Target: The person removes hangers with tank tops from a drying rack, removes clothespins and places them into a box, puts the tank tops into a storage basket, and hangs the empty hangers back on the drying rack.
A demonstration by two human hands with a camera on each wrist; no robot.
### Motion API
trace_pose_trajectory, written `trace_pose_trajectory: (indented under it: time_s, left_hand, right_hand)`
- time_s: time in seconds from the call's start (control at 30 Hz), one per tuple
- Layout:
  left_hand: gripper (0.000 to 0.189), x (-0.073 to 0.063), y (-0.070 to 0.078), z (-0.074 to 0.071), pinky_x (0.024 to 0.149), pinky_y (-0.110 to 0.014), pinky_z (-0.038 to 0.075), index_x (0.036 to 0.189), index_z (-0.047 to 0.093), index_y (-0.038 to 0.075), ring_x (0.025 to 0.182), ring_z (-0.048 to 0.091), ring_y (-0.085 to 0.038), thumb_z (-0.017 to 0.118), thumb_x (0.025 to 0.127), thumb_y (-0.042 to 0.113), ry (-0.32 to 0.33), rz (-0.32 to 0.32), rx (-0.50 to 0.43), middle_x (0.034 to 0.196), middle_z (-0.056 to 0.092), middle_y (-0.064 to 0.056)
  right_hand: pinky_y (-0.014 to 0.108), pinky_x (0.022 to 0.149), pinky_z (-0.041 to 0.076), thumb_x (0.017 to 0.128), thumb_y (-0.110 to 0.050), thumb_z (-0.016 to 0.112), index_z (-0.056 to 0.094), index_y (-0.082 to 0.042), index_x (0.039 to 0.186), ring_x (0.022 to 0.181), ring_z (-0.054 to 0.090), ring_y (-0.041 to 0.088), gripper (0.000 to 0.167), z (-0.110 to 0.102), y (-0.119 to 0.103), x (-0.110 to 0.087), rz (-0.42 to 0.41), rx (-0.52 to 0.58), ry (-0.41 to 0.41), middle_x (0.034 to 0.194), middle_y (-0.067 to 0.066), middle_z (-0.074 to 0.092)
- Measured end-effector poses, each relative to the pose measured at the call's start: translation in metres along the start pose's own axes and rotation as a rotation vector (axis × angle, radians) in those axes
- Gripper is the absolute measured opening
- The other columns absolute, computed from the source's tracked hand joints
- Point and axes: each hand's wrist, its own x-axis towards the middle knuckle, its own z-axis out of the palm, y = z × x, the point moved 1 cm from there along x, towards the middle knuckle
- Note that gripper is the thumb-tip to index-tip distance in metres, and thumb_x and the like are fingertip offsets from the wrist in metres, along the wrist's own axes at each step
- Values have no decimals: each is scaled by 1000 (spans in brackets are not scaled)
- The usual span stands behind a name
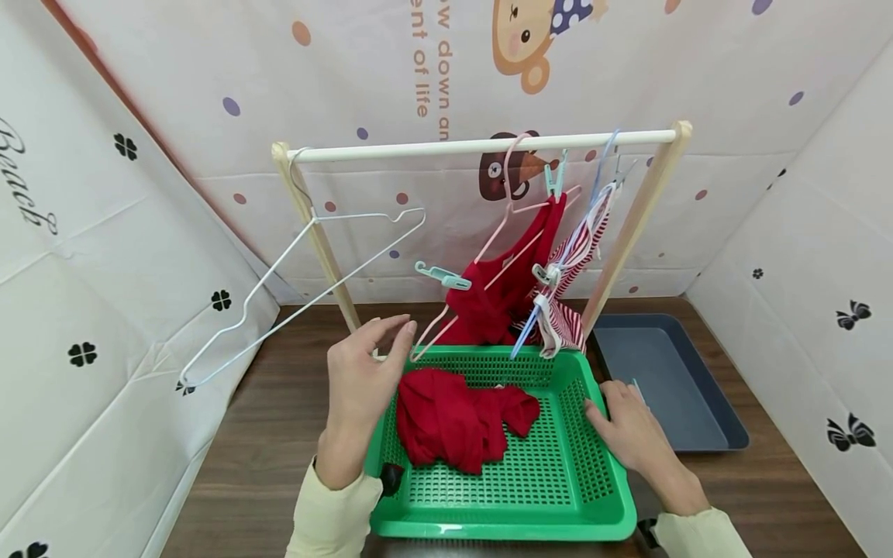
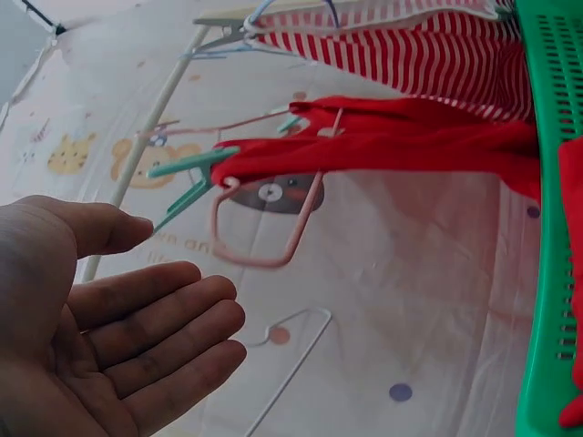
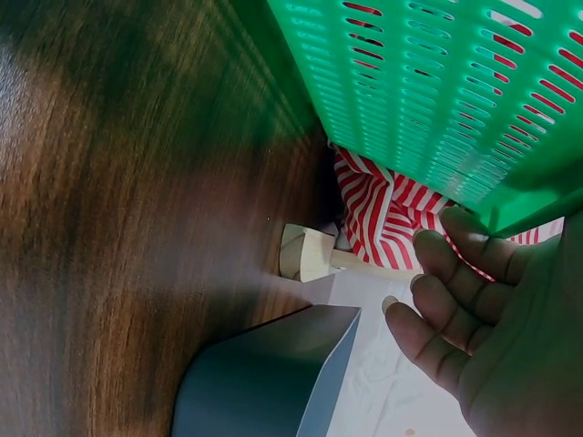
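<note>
Where the rack's white bar (image 1: 418, 147) begins on the left, we see a white hanger (image 1: 310, 301) hooked over it and slanting out across the wall sheet. Next we come to the left hand (image 1: 363, 380), raised above the left side of the green basket (image 1: 502, 529); its fingers are straight and side by side, with the thumb apart. Its fingertips are near the lower corner of a pink hanger (image 1: 495, 233), though we cannot tell whether they touch. Below, we find a red cloth (image 1: 453, 422) crumpled in the basket, which stands on the tabletop (image 1: 258, 426).

Behind the basket, we have a red garment (image 1: 481, 306) on the pink hanger, with one mint clip (image 1: 446, 276) at its left side and another (image 1: 555, 180) at its right. Beside it, we see a striped garment (image 1: 563, 322) on a blue hanger (image 1: 525, 333). Our right hand (image 1: 631, 430) rests at the basket's right rim, fingers loosely bent outside and thumb inside. Farthest right, we see a grey tray (image 1: 677, 387).
</note>
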Motion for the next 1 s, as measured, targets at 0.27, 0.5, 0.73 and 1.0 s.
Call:
trace_pose_trajectory:
  time_s: [0.27,0.5,0.73,1.0]
  left_hand:
    - [21,2,5,15,71,-36,56,111,83,4,89,74,-22,85,93,15,-51,-6,-22,102,81,-6]
    - [21,4,5,25,78,-39,57,112,82,3,87,77,-22,84,95,16,-86,-7,-23,103,80,-9]
    - [20,3,1,34,79,-39,61,112,82,4,87,76,-18,81,98,17,-123,-16,-23,101,80,-7]
    - [20,5,-2,41,76,-37,62,110,83,5,85,76,-18,81,98,21,-113,16,4,98,80,-6]
  right_hand:
    - [37,66,40,109,-26,58,60,-2,103,86,46,25,25,0,0,0,2,13,-3,92,5,53]
    - [38,67,40,109,-26,58,60,-2,103,88,47,26,25,1,0,0,5,20,-4,93,6,54]
    - [38,68,41,109,-26,58,59,-2,102,88,47,26,24,1,1,-1,4,31,-4,94,7,54]
    - [39,69,41,109,-25,58,59,-2,102,86,47,26,24,1,2,0,0,31,6,91,6,53]
